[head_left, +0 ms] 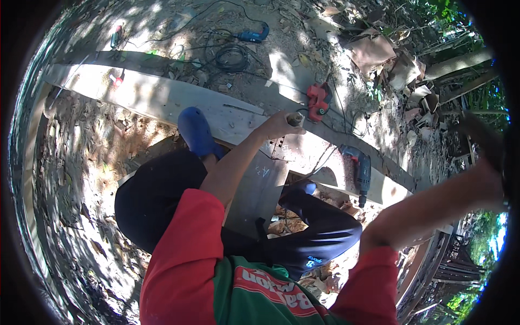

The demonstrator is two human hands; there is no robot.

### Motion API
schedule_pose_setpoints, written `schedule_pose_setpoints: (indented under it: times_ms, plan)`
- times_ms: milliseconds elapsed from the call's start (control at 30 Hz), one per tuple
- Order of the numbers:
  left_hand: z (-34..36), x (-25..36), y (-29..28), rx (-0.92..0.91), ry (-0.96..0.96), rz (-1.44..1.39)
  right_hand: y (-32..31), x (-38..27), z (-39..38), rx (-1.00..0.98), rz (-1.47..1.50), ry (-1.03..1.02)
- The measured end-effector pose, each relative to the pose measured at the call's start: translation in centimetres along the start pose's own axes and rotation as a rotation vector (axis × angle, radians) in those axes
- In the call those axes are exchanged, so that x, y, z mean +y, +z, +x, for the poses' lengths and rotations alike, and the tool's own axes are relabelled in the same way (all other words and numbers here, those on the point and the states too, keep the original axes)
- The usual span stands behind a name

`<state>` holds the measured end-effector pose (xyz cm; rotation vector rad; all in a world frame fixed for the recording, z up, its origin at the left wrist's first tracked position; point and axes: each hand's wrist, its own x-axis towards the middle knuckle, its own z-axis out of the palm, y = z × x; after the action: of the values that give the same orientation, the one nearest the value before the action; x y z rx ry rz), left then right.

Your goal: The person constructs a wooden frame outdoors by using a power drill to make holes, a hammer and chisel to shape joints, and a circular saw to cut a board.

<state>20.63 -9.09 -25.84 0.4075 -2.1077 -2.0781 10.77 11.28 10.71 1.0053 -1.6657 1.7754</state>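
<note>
My left hand (281, 125) grips a short wooden piece (295, 118) over a pale plank (143, 92), near a joint marked in chalk with a row of small dark holes. My raised right hand (490, 176) is at the right rim, blurred, around a dark tool (476, 132) whose shape I cannot make out. A grey board (252, 192) runs from the plank toward me between my legs. A blue-grey drill (360, 170) lies on the plank to the right of my left hand. My blue sandal (195, 130) rests against the plank.
Beyond the plank are a red power tool (319, 100), a blue power tool (252, 33), coiled cables (230, 57) and a small tool (116, 38). Torn brown sheets (371, 51), branches (457, 62) and foliage are at right, a timber rail (30, 179) at far left, dry leaves around.
</note>
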Motion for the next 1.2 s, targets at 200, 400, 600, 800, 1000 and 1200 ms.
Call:
schedule_pose_setpoints:
  times_ms: [200,400,600,800,1000,1200]
  plan:
    - [1.9,-1.1,-0.6,0.259,0.403,0.300,4.8,9.7,-22.7,-1.136,-0.665,0.578]
    - [3.3,-2.5,2.1,0.082,0.257,0.078,-7.6,10.1,-34.4,-0.817,-0.287,1.296]
    - [7.9,-0.9,-2.2,0.089,-0.154,-0.197,-8.5,11.0,-44.1,-1.392,-0.702,1.008]
    - [3.7,1.3,2.0,0.071,0.063,-0.042,-9.0,10.8,-42.6,-1.383,-0.656,1.093]
    - [2.0,1.2,1.4,0.061,0.075,0.321,-8.4,11.1,-42.6,-1.413,-0.594,1.102]
    - [1.5,1.2,2.5,0.083,0.075,0.317,-8.9,11.9,-43.5,-1.349,-0.531,1.167]
